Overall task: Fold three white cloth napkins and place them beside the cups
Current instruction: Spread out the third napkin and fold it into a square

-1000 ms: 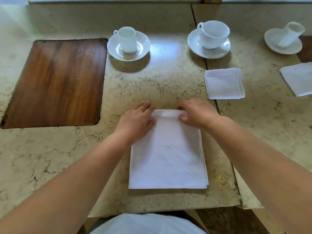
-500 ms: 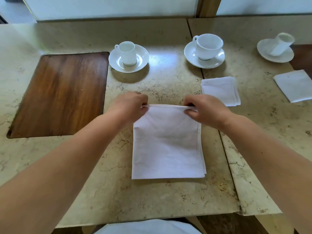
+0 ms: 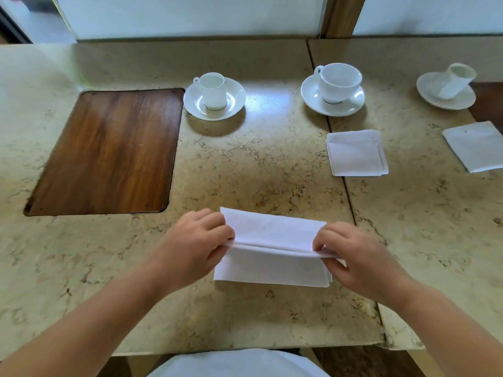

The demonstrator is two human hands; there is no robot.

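- Two hands work on one white napkin [image 3: 272, 263] near the front edge of the tabletop [image 3: 245, 164], at the middle of the scene.
- Its long axis runs left to right; the fold ridge lies far, the doubled free edge is lifted and points toward the person.
- The left hand [image 3: 194, 244] pinches the left end of that raised edge, grip closed on the cloth between thumb and fingers.
- The right hand [image 3: 356, 258] pinches the right end likewise, grip closed on the cloth.
- A second folded napkin [image 3: 356, 153] lies flat, roughly square, near the large cup [image 3: 340, 81] on its saucer, just on the near side of it.
- A third folded napkin [image 3: 476, 145] lies at the right edge, near a tipped-looking cup [image 3: 457, 80] on a saucer.
- A small cup [image 3: 212, 89] on a saucer stands far left of centre, with no napkin next to it.
- The tabletop is beige veined stone with a seam running far to near; a dark wooden inset panel [image 3: 109, 151] sits at the left.
- A pale wall and a wooden post [image 3: 340, 14] stand behind.
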